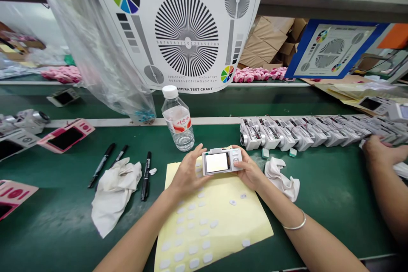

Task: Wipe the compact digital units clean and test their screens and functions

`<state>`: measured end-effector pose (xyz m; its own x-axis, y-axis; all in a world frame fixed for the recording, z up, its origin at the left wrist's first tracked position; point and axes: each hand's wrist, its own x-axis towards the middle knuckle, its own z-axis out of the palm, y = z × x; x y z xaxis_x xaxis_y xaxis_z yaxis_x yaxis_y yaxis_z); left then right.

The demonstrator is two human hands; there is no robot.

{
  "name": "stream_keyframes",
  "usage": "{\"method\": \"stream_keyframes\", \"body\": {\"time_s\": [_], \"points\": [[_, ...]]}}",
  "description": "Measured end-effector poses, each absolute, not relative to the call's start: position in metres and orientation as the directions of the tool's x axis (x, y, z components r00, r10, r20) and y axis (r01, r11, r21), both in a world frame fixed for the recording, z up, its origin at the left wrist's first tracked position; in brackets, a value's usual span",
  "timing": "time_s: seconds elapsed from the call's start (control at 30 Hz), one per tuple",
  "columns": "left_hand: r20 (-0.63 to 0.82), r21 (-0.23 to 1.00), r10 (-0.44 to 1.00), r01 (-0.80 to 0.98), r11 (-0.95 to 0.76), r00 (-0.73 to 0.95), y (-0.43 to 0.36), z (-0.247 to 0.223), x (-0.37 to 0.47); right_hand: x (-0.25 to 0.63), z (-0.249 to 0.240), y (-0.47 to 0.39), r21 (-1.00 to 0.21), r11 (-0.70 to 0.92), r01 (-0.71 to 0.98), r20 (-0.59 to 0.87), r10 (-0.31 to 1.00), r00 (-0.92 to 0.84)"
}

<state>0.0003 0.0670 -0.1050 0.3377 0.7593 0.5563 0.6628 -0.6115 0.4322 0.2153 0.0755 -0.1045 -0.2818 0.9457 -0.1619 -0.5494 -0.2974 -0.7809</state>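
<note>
A small white digital camera point(236, 153) with its screen point(217, 162) lit almost plain white is held up between my two hands. My left hand point(190, 169) grips its left end, thumb below and fingers up along the side. On the other end, my right hand point(250, 168) is closed, its thumb on the buttons beside the screen. Beneath the hands lies a yellow sheet point(223, 229) bearing rows of small white stickers point(193, 249). A camera test chart point(188, 17) hangs upright just beyond.
A water bottle point(178, 121) stands behind the sheet. White cloths point(116, 191) and black markers point(146, 176) lie at left. Half-assembled white cameras point(287, 134) line the back right, where another person's hand point(379, 153) reaches in. Pink cameras point(66, 135) sit at left.
</note>
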Motion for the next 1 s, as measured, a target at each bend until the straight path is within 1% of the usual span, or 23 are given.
{"method": "stream_keyframes", "body": {"time_s": [0.17, 0.4, 0.7, 1.0], "points": [[0.559, 0.424, 0.754, 0.662, -0.618, 0.345, 0.066, -0.105, 0.001, 0.217, -0.104, 0.076, -0.800, -0.279, -0.531, -0.146, 0.949, -0.279], [0.559, 0.421, 0.747, 0.654, -0.629, 0.360, 0.065, -0.107, 0.002, 0.221, -0.112, 0.079, -0.862, -0.199, -0.467, -0.086, 0.964, -0.252], [0.567, 0.411, 0.740, 0.654, -0.635, 0.362, 0.065, -0.107, 0.002, 0.222, -0.118, 0.081, -0.904, -0.115, -0.411, -0.020, 0.973, -0.228], [0.577, 0.414, 0.737, 0.651, -0.636, 0.353, 0.065, -0.106, 0.004, 0.222, -0.116, 0.081, -0.925, -0.094, -0.368, -0.017, 0.978, -0.208]]}}
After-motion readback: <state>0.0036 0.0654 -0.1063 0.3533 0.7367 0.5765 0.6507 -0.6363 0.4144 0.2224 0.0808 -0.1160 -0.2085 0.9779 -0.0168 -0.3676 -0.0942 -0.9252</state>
